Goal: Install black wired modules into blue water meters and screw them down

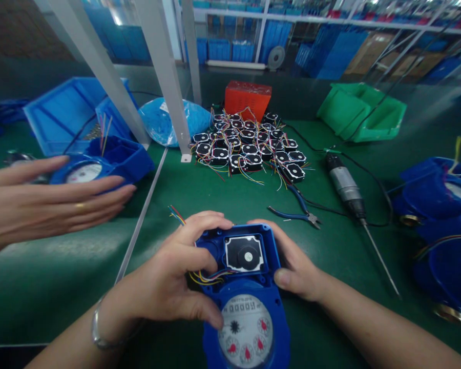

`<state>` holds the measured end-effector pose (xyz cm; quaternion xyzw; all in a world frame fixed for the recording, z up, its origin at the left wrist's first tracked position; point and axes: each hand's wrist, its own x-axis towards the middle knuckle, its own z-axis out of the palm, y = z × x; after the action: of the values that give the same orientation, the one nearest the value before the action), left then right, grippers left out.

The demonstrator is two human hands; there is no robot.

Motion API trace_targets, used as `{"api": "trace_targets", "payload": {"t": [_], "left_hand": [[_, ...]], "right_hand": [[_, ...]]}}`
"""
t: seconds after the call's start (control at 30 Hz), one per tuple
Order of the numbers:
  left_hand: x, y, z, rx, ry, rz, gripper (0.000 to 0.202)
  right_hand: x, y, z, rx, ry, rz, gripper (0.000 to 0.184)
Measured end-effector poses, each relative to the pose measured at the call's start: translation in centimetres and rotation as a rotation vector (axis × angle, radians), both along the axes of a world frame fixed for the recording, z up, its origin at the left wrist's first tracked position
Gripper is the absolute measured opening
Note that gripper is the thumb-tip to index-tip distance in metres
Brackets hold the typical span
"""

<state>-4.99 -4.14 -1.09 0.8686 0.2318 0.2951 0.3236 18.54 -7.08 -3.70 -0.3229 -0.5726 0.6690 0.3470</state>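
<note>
A blue water meter (246, 307) with a white dial lies on the green table at the bottom centre. A black and white motor module (244, 253) sits in its open upper compartment, with coloured wires (207, 278) curling to its left. My left hand (169, 282) wraps round the meter's left side, thumb on the dial rim and fingers over the top edge. The meter's right side is gripped by my right hand (295, 266), its thumb pressed against the housing.
A co-worker's hand (42, 202) reaches from the left over another blue meter (96, 166). Several black motor modules (249, 143) with wires lie beyond, by an orange box (248, 98). Blue pliers (297, 207), an electric screwdriver (348, 189), a green bin (363, 113) and more meters (441, 220) lie to the right.
</note>
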Motion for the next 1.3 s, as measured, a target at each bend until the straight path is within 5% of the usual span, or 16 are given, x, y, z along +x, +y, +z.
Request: {"api": "trace_targets", "payload": {"t": [1.3], "left_hand": [[0.29,0.26,0.32,-0.107,-0.018,-0.01,0.042]], "right_hand": [[0.02,0.16,-0.34,0.02,0.012,-0.002,0.074]]}}
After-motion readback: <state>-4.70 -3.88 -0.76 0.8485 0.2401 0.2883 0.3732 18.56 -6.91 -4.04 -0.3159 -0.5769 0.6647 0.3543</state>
